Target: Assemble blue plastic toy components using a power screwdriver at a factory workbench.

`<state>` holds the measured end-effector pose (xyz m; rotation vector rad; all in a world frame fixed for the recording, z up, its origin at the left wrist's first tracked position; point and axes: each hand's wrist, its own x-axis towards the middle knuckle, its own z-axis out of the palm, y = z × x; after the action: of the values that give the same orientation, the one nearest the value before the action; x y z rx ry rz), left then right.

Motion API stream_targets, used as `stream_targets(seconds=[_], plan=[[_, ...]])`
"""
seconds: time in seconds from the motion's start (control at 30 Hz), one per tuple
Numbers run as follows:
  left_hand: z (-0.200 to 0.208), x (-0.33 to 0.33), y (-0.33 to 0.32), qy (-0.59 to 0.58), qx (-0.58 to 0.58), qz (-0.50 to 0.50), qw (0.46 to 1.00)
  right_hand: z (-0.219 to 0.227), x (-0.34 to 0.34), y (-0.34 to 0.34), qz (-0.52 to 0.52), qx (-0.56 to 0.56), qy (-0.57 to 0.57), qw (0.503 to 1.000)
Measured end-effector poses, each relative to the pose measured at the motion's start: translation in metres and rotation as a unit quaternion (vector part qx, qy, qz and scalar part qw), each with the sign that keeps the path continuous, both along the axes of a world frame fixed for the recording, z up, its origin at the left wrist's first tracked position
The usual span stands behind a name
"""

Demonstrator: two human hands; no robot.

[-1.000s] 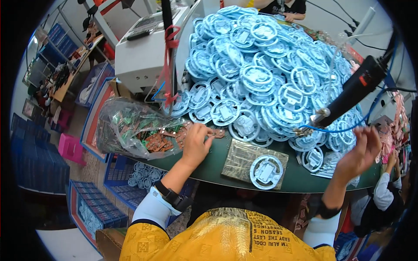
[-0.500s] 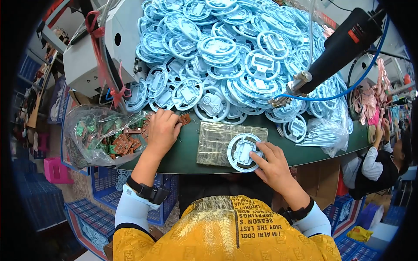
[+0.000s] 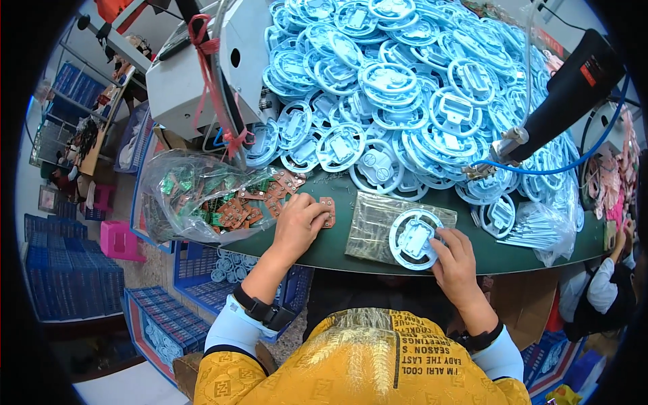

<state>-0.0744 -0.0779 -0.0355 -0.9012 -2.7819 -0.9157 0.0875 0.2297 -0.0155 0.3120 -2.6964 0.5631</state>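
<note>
While the right hand (image 3: 460, 268) grips a round pale-blue plastic frame (image 3: 414, 239), the left hand (image 3: 295, 226) pinches a brown circuit board (image 3: 328, 214).
Rectangular board; long axis front-to-back.

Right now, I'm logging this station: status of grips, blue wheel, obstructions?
Left grip touching brown circuit board; right grip at right rim of blue wheel. Wheel on taped block. Black tool clear, upper right.

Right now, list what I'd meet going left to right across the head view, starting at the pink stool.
Pink stool, clear bag of circuit boards, left hand, brown circuit board, light-blue wheel-shaped plastic part, right hand, clear bag of white rods.
</note>
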Motion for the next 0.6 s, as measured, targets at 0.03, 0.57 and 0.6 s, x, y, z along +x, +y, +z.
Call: stream_targets(seconds=[0.03, 0.57, 0.6], plan=[[0.000, 0.000, 0.002, 0.022, -0.002, -0.006, 1.000, -0.001, 0.000, 0.000, -0.006, 0.003, -0.003, 1.000], [0.046, 0.035, 0.083, 0.066, 0.065, -0.177, 0.980, -0.005, -0.016, -0.001, 0.023, 0.034, 0.061, 0.997], [0.045, 0.034, 0.088, 0.069, 0.061, -0.194, 0.977, -0.006, -0.018, 0.003, 0.023, 0.038, 0.078, 0.996]])
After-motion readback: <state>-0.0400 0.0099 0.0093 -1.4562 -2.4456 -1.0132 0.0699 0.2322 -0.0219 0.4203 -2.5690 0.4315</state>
